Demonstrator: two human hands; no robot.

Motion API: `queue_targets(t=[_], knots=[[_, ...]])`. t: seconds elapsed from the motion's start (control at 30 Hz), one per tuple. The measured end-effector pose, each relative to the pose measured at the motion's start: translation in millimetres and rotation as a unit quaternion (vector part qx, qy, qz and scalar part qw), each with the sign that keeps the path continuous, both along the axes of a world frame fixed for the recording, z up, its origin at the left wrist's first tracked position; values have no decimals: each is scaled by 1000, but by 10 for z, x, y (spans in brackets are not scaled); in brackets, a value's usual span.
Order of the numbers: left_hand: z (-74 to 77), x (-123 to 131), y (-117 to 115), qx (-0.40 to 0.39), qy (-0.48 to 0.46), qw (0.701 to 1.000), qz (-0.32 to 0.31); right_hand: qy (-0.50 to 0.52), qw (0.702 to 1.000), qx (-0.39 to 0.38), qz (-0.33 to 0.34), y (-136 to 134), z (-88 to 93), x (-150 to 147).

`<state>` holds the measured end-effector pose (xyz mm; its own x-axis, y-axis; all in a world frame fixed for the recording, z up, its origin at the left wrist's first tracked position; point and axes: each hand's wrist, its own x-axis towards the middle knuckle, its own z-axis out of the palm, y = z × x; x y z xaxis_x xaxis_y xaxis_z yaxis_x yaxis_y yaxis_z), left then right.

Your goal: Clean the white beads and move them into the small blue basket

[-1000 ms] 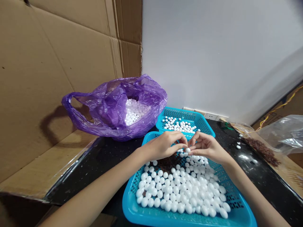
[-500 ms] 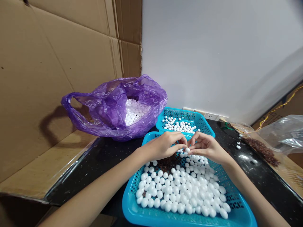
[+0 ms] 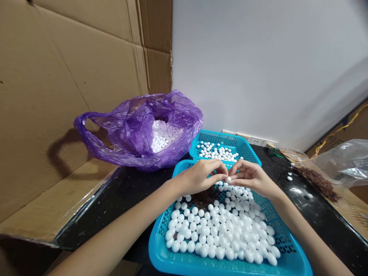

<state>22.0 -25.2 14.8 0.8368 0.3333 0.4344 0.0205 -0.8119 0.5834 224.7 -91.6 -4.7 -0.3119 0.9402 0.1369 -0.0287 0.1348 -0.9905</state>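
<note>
While the near blue basket (image 3: 161, 245) lay under both wrists, the left hand (image 3: 198, 177) and right hand (image 3: 253, 177) pinched one white ball (image 3: 228, 179) between their closed fingertips, just above the loose heap and so apart from the rest.

Vantage: head-worn, above the near blue basket (image 3: 161, 245), forearms entering from below.
Facing: forward and down, toward white wall (image 3: 258, 76) and cardboard (image 3: 57, 96).
Nearness: close; left hand (image 3: 198, 177), right hand (image 3: 253, 178) and the pinched white ball (image 3: 228, 179) mid-frame.
Views: one only.
</note>
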Motion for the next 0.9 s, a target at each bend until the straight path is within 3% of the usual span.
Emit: queue_targets(t=[0.17,0.4,0.73,0.9], knots=[[11,-24,-3,-36,-27,999,28,-27,998,46,-28,0,6,24],[21,-36,9,-97,-27,995,-5,-37,998,49,-1,-18,58,49],[-10,-61,41,100,-61,993,-20,-74,995,63,-13,4,47,39],[-5,-65,32,160,-60,985,-21,-87,993,75,-16,5,47,42]])
